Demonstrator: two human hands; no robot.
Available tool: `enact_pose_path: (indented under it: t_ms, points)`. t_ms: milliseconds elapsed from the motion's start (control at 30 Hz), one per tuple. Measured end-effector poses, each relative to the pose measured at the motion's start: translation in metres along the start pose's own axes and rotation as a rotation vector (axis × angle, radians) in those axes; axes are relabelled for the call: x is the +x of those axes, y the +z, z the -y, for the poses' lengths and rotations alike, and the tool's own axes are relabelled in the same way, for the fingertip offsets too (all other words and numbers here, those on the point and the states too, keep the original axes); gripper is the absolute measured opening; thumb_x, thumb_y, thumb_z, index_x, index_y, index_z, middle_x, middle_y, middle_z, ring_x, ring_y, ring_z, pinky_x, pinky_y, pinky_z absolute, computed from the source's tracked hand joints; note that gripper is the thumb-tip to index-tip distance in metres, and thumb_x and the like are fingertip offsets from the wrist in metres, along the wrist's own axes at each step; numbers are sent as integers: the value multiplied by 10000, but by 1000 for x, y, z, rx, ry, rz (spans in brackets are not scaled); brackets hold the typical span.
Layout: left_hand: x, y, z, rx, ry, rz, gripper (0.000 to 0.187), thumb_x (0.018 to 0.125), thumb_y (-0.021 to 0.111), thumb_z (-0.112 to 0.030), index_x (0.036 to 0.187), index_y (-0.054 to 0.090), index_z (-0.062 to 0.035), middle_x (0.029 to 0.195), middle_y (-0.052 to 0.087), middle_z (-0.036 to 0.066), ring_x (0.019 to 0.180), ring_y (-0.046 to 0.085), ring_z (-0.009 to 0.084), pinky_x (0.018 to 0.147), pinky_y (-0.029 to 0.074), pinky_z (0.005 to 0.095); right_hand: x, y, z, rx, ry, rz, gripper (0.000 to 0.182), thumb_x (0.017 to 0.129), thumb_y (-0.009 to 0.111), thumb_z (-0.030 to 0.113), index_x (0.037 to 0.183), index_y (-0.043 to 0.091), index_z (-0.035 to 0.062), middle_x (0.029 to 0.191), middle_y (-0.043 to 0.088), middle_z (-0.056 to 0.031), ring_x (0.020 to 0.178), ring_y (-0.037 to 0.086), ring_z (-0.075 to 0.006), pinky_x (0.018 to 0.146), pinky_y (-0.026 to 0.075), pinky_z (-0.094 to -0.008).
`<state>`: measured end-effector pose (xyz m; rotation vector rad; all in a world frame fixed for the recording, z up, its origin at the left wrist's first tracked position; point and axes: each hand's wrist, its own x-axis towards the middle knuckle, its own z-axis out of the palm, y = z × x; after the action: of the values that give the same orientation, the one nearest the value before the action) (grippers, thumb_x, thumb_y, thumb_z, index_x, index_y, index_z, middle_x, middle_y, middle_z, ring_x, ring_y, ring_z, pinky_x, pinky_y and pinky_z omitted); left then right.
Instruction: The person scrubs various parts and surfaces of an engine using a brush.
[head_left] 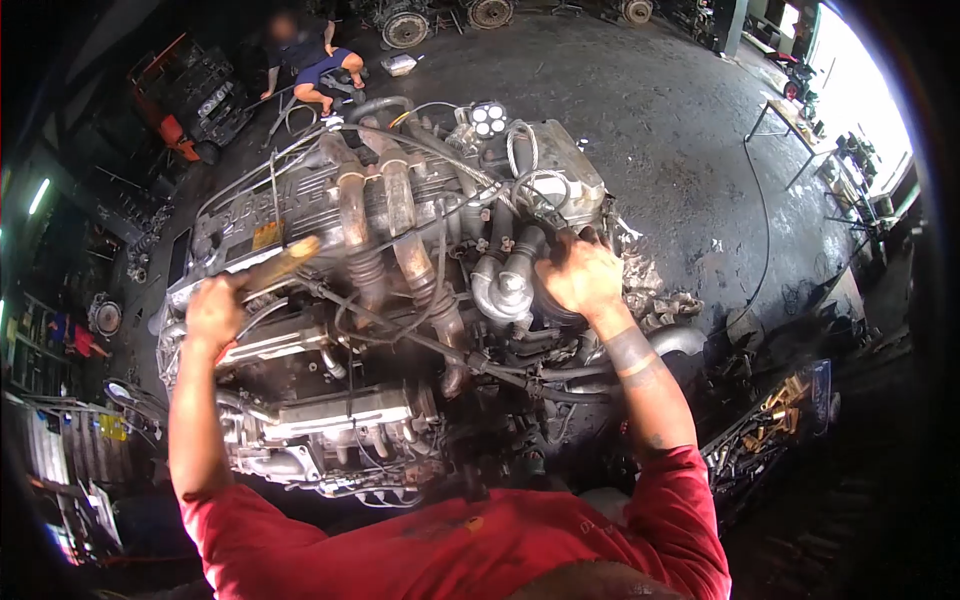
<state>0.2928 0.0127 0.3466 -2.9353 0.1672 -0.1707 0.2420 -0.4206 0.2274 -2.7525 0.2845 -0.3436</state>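
Note:
A large engine (400,210) with rusty pipes fills the middle of the view in front of me. My left hand (213,312) is closed around a wooden handle (285,262), whose pale end points right over the engine's near side. What the handle belongs to, if anything, is hidden. On the engine's right side, my right hand (585,272) is closed with its fingers curled down beside a curved metal housing (502,290). Its fingertips are partly hidden, and I cannot make out what they grip. A looped wire cable (540,185) lies just beyond that hand.
A seated person (320,65) is behind the engine, near a red forklift-like machine (185,100). A bin of metal parts (770,420) stands at lower right. A workbench (795,125) is at far right, with a hose (765,220) on the floor.

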Motion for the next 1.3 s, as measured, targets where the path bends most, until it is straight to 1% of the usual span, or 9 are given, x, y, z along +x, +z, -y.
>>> enact_pose_path:
  t_ms: [167,367,533,600,800,867,1067,1133,1300]
  points:
    - [72,16,21,-220,61,-30,206,809,579,-223,988,659,-159,922,630,152,904,598,314,778,467,383,-2,1,0,-33,-40,-77,391,677,549,339,969,595,82,830,643,-150,812,618,-301,776,473,-368]
    - [139,65,35,-545,179,25,219,789,607,-144,1002,653,-122,995,618,145,901,630,224,802,454,309,-3,-8,7,-3,-53,-94,399,664,575,332,952,617,60,828,641,-150,796,617,-301,771,475,-365]
    - [132,53,56,-488,115,178,232,803,583,-80,1030,635,-80,977,637,137,910,625,217,825,451,301,-2,-4,9,-46,-13,-100,424,660,581,340,967,610,48,856,634,-165,835,604,-316,794,464,-374]
    - [139,87,47,-471,343,-11,241,804,575,-51,1037,633,-75,992,638,133,896,624,195,823,449,290,-2,-8,12,-30,21,-71,432,661,583,344,979,607,52,856,635,-163,838,600,-319,811,455,-373]
    - [120,69,80,-560,148,23,256,820,598,-125,1060,614,-36,986,631,171,850,634,205,782,457,286,-5,-10,12,-35,24,-60,435,656,595,341,979,609,49,808,632,-178,832,602,-319,816,451,-369]
    - [113,66,57,-429,269,-10,263,827,585,-149,1067,609,-43,981,626,171,851,640,231,767,466,306,-5,-8,13,-4,8,-109,449,661,594,356,991,607,53,821,633,-177,828,603,-322,818,450,-374]
    - [75,53,39,-468,228,82,438,779,633,-165,1199,522,-114,1128,560,163,1083,530,286,896,410,319,-7,-10,12,-19,57,-70,476,654,593,375,1012,609,62,902,627,-180,882,588,-328,798,462,-377]
    - [55,66,62,-481,215,90,483,748,601,-120,1213,494,-49,1125,544,227,1082,527,311,910,400,339,-4,-8,11,-21,37,-54,465,656,596,367,1007,612,63,907,628,-175,883,590,-322,795,464,-378]
    - [2,22,4,-545,-63,209,380,811,503,-121,1181,511,-37,1013,581,243,987,560,365,853,426,418,-4,-5,13,-71,32,-49,464,684,581,335,1062,579,67,964,614,-185,917,581,-333,828,446,-389]
